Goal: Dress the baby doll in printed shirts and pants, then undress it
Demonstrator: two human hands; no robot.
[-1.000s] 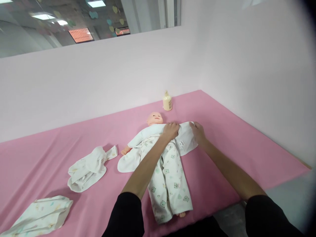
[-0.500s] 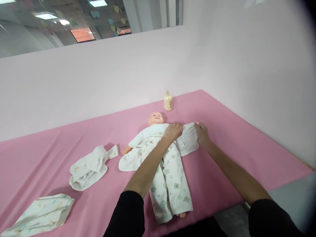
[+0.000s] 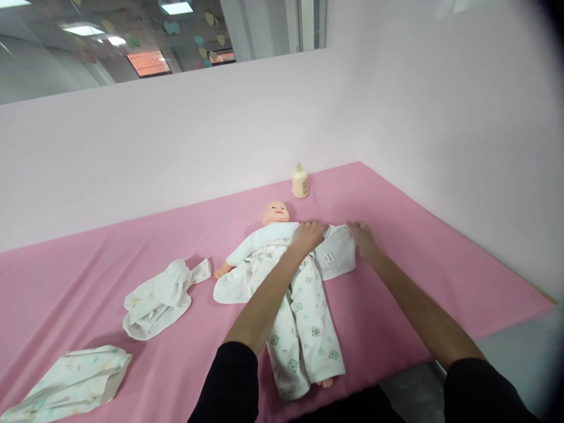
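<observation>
A baby doll (image 3: 275, 212) lies on its back, dressed in a white baby shirt (image 3: 338, 261) and white trousers (image 3: 315, 329) printed with small green animals. The shirt is spread open to both sides, with a tag showing on its right-hand flap. My left hand (image 3: 311, 236) is closed on the shirt near the doll's shoulder at the right of the picture. At the outer upper edge of that same flap, my right hand (image 3: 363, 239) pinches the cloth. The doll's arm on this side is hidden; its other hand (image 3: 223, 269) sticks out of a sleeve.
A crumpled white garment (image 3: 161, 299) and a folded printed one (image 3: 83, 379) lie to the left on the pink cover (image 3: 176, 376). Behind the doll's head stands a cream pump bottle (image 3: 300, 182). Pale walls (image 3: 185, 147) close off the back and right.
My right hand has shifted slightly down, and the shirt flap's upper edge sits lower and less taut. My left hand stays nearly in place.
</observation>
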